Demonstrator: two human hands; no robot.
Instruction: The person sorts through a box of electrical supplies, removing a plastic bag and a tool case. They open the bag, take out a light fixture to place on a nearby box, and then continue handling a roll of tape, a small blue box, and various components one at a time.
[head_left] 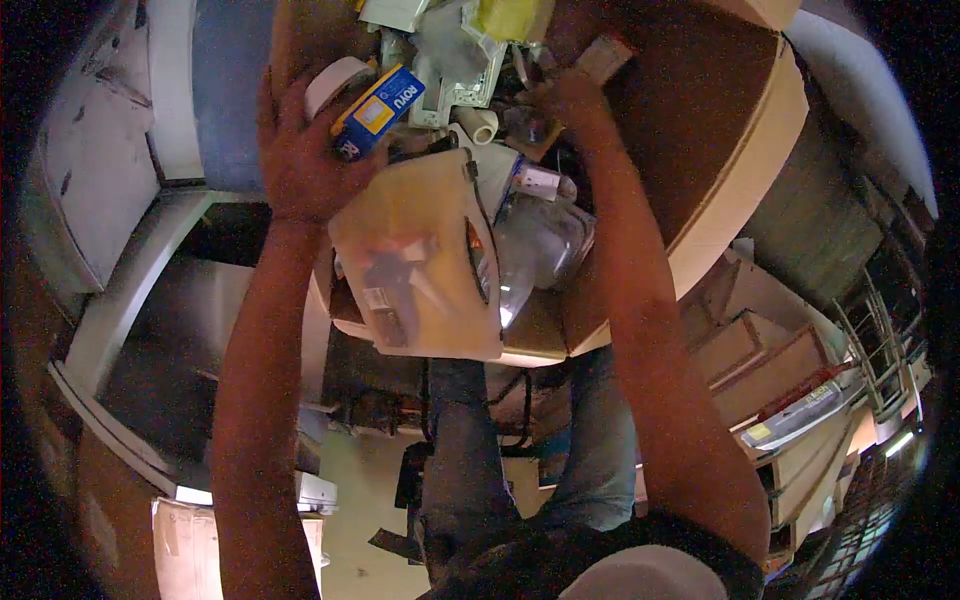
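My left hand (pixel 310 160) is at the left side of a large cardboard box (pixel 735 190), its fingers around a blue and yellow small box (pixel 378 112) and a round white roll (pixel 338 84). Deeper in the box, my right hand (pixel 570 100) reaches among mixed items, its fingers bent; whatever they hold is too small to make out. Beside it are a brown piece (pixel 604 60) and a white tube (pixel 476 125). A translucent plastic case (pixel 420 260) leans at the near edge, next to clear plastic packaging (pixel 545 240).
White electrical plates (pixel 480 75) and a yellow packet (pixel 512 18) lie at the far part of the box. Open cartons (pixel 745 345) stand at the right, with a metal rack beyond. A blue drum (pixel 232 95) is at the left, above another carton (pixel 187 545).
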